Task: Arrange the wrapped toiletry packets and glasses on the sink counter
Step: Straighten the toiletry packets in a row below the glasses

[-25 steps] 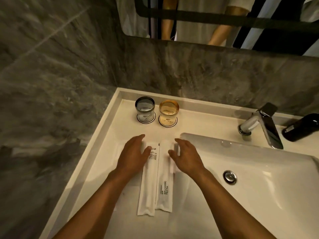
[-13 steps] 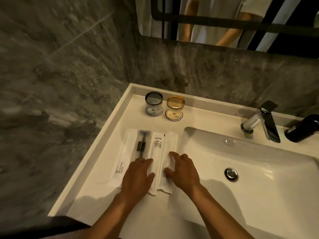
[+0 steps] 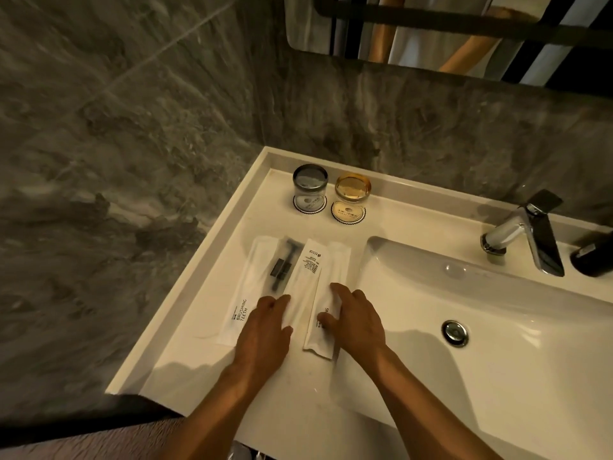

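Note:
Several white wrapped toiletry packets lie side by side on the white sink counter [image 3: 199,363]. The leftmost packet [image 3: 247,293] reads BRUSHING TEETH. Beside it a clear packet shows a black item [image 3: 282,265]. A printed middle packet [image 3: 308,270] and a right packet [image 3: 326,327] follow. My left hand [image 3: 263,333] lies flat on the near ends of the left and middle packets. My right hand [image 3: 356,318] presses flat on the right packet, fingers spread. A grey glass [image 3: 310,189] and an amber glass [image 3: 352,195] stand upright on round coasters at the back.
The sink basin [image 3: 497,327] with its drain [image 3: 455,333] lies right of the packets. A chrome tap [image 3: 527,237] and a dark bottle [image 3: 593,258] stand at the back right. Marble walls close the left and rear; a mirror [image 3: 464,34] hangs above.
Both hands have slid toward me along the packets, from their far ends to their near ends. The leftmost packets, covered before, now show. The glasses have not moved.

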